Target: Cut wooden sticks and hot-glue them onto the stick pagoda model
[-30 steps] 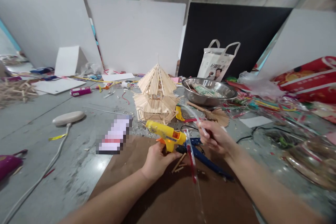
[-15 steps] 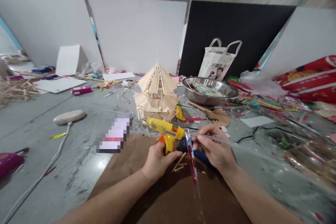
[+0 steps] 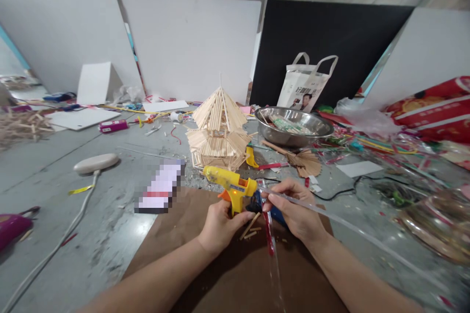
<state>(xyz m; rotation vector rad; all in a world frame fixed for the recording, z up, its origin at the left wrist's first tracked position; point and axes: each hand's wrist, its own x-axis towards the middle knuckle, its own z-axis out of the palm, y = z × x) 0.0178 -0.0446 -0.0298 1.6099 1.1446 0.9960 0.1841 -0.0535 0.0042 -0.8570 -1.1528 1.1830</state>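
My left hand is wrapped round the handle of a yellow glue gun, whose nozzle points left toward a wooden stick pagoda model. My right hand pinches a long clear glue stick, its near end at the back of the gun and the rest running out to the right. Both hands hover over a brown cardboard sheet. A blue tool and a few loose wooden sticks lie under them.
A steel bowl stands behind to the right, with a white tote bag beyond it. A pixelated box and a white pad with a cable lie on the left. Wrappers and clutter fill the right side.
My right hand has swung the clear glue stick down from an upright tilt to lie nearly level, and moved left so its end meets the back of the gun. My left hand stayed still.
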